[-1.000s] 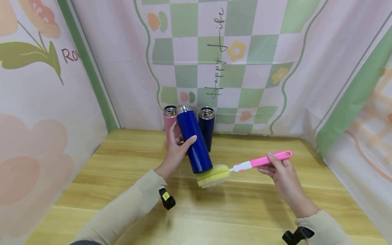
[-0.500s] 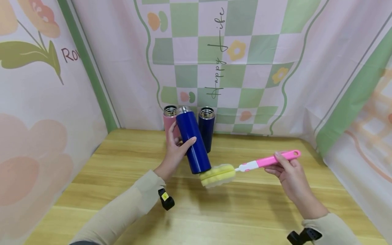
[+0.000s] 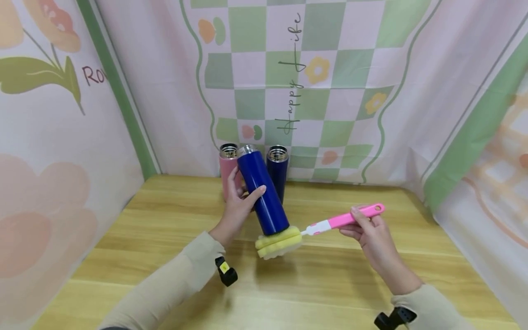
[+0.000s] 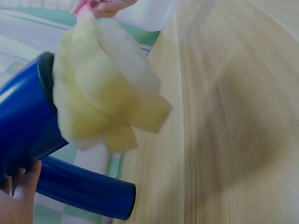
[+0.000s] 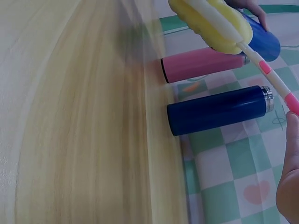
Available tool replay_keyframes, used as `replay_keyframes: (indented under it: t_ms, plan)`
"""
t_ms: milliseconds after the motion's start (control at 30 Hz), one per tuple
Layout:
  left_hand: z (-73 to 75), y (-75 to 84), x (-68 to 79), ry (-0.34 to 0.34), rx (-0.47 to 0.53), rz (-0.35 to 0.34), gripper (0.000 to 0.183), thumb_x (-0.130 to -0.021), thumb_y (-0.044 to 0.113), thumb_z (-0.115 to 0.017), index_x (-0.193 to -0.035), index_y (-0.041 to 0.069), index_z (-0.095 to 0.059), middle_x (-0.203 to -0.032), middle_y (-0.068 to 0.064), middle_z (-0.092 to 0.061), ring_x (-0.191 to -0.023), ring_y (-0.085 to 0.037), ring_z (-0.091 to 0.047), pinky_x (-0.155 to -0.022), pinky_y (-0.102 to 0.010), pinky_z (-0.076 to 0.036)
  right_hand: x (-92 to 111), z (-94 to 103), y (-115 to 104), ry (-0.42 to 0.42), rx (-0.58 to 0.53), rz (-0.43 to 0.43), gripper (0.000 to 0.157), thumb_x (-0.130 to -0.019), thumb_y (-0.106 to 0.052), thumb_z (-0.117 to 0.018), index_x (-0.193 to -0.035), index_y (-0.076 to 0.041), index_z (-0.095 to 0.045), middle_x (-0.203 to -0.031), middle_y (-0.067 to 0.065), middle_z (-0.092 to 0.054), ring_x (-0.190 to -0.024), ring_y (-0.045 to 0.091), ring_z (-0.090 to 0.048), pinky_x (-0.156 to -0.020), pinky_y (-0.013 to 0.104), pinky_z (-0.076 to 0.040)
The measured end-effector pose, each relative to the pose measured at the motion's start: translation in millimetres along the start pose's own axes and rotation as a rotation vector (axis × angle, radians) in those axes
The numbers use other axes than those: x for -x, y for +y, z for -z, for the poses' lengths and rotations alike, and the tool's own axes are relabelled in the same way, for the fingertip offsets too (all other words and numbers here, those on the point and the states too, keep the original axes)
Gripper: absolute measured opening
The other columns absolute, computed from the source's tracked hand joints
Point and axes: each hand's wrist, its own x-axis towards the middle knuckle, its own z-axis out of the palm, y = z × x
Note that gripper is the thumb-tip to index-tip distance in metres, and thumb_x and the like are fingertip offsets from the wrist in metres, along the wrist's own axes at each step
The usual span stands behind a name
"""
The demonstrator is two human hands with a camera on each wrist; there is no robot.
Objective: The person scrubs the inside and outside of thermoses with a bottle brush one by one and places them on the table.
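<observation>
My left hand (image 3: 238, 206) grips a bright blue thermos bottle (image 3: 264, 192) around its middle, tilted, its steel neck up and away and its base toward me. Against that base lies the yellow sponge head of a bottle brush (image 3: 280, 243); in the left wrist view the sponge (image 4: 103, 88) touches the bottle's bottom edge. My right hand (image 3: 373, 238) pinches the brush's pink handle (image 3: 356, 217) between thumb and fingers. The right wrist view catches the thumb (image 5: 292, 144) on the handle, with the sponge (image 5: 219, 23) beyond.
Behind the held bottle stand a pink thermos (image 3: 228, 167) and a dark navy thermos (image 3: 278, 172), both upright and without lids. They are close to the patterned curtain (image 3: 317, 105) at the back edge of the wooden table (image 3: 330, 288). Fabric also hangs at both sides.
The brush shifted right, then came back left, so its sponge now sits farther left under the bottle's base. My left hand and the blue bottle have barely moved.
</observation>
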Motion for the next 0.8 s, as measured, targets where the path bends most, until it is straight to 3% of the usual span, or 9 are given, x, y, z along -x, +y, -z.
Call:
replay_keyframes:
  t_ms: [333,800]
  plan:
    - [0.2,-3.3,-0.9,-0.045,-0.02,-0.029,0.089,-0.087,0.033,-0.079,-0.151,0.048,-0.018,-0.133,-0.017,-0.055,-0.113,-0.034,-0.06,-0.089,-0.051,-0.053,-1.9,11.3,1.6,0.028,0.056,-0.021,0.012,-0.106,-0.014,-0.05,-0.108,-0.001,-0.052,-0.091,0.009,-0.072,-0.082,0.018,-0.072,-0.077,0.03,-0.057]
    - [-0.4,-5.8,-1.4,-0.086,-0.128,-0.093,0.095,-0.083,0.025,-0.084,-0.152,0.042,-0.022,-0.128,-0.013,-0.059,-0.114,-0.029,-0.061,-0.091,-0.048,-0.052,3.4,33.4,-4.6,0.03,0.003,-0.023,0.007,-0.106,-0.006,-0.048,-0.105,-0.003,-0.055,-0.09,0.011,-0.071,-0.079,0.021,-0.072,-0.074,0.031,-0.058]
